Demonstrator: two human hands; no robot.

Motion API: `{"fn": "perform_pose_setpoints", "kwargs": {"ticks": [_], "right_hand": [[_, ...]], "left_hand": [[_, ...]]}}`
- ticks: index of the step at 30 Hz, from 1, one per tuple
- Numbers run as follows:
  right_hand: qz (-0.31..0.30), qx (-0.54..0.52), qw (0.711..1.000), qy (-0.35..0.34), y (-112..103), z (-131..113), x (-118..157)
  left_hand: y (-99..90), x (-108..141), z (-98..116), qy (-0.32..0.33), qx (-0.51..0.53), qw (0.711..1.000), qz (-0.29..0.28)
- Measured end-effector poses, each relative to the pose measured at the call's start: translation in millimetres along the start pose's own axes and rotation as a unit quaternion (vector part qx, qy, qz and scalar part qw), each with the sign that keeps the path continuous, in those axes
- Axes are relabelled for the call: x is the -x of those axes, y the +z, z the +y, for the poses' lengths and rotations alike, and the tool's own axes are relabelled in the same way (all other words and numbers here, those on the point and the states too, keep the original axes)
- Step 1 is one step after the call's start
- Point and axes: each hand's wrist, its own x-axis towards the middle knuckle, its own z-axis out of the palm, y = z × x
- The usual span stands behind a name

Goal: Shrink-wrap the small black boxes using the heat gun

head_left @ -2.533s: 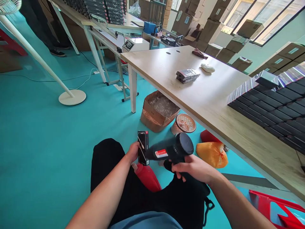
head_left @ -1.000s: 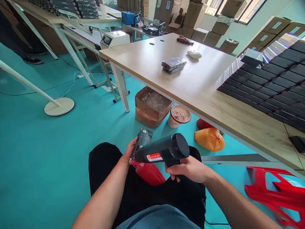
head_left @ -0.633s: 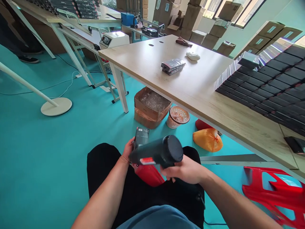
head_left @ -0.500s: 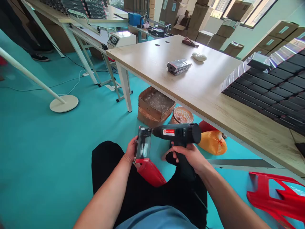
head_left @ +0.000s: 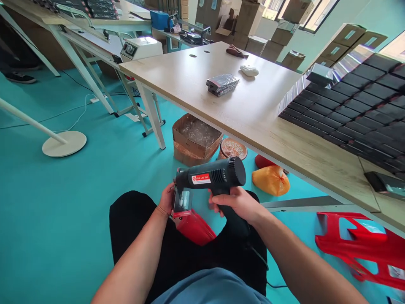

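Observation:
My left hand (head_left: 166, 199) is closed on the left edge of a black and red box with a clear window (head_left: 183, 202), held upright above my lap. A black heat gun (head_left: 210, 175) with a red and white label is gripped at its handle by my right hand (head_left: 232, 202). Its nozzle points left and covers the upper part of the box from this view; whether they touch I cannot tell. Directly below the box, a red object (head_left: 196, 228) lies between my knees.
A wooden table (head_left: 253, 107) carries a small wrapped stack (head_left: 222, 84), a white bundle (head_left: 249, 70) and rows of black boxes (head_left: 351, 105). Underneath are a carton (head_left: 196, 141), a round basket (head_left: 233, 149) and an orange bag (head_left: 271, 180). A red stool (head_left: 351, 245) stands right.
The heat gun has moved left relative to the box, and its nozzle now overlaps the box's upper part. The camera view has turned slightly to the right.

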Motion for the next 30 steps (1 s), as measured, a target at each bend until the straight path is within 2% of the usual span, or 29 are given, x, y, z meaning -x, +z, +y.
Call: {"fn": "perform_pose_setpoints", "kwargs": {"ticks": [3, 5, 8, 10, 12, 14, 17, 18, 20, 22, 23, 24, 26, 28, 30], "right_hand": [[0.068, 0.013, 0.998, 0.002, -11, -7, -6], [0.078, 0.032, 0.996, 0.009, -20, -8, -4], [-0.019, 0.106, 0.993, 0.039, -29, -5, 11], [-0.100, 0.162, 0.978, 0.086, -29, 0, 23], [-0.137, 0.198, 0.964, 0.115, -26, 3, 30], [-0.096, 0.194, 0.972, 0.088, -22, 5, 31], [0.022, 0.144, 0.989, 0.022, -16, 7, 29], [0.030, 0.131, 0.991, 0.022, -14, 8, 30], [-0.019, 0.120, 0.991, 0.064, -11, 13, 36], [-0.091, 0.103, 0.984, 0.112, -9, 21, 44], [-0.104, 0.087, 0.984, 0.118, -8, 26, 47], [-0.093, 0.066, 0.988, 0.108, -7, 31, 49], [-0.012, 0.017, 0.998, 0.058, -5, 41, 49], [0.062, -0.020, 0.998, 0.020, 0, 49, 46], [0.052, -0.031, 0.998, 0.017, 9, 54, 42]], "left_hand": [[-1.5, 1, 2, -0.008, 0.031, 0.999, -0.013], [-2.4, 3, 3, -0.005, 0.043, 0.999, -0.017], [-2.4, 4, 4, 0.000, 0.046, 0.999, 0.004], [-1.7, 3, 6, 0.003, 0.048, 0.999, 0.000], [-0.8, 2, 6, 0.009, 0.048, 0.999, -0.018], [-0.1, 2, 6, 0.010, 0.045, 0.999, -0.024], [0.6, 4, 7, 0.015, 0.053, 0.998, -0.030], [0.3, 5, 7, 0.020, 0.059, 0.997, -0.034], [-1.5, 4, 8, 0.044, 0.076, 0.996, -0.032], [-5.6, 1, 9, 0.073, 0.095, 0.993, 0.002], [-8.4, -2, 10, 0.088, 0.107, 0.990, 0.029], [-11.3, -5, 11, 0.104, 0.124, 0.985, 0.062], [-17.1, -13, 11, 0.128, 0.160, 0.970, 0.131], [-21.5, -19, 10, 0.138, 0.193, 0.956, 0.174], [-23.5, -24, 9, 0.134, 0.203, 0.953, 0.182]]}}
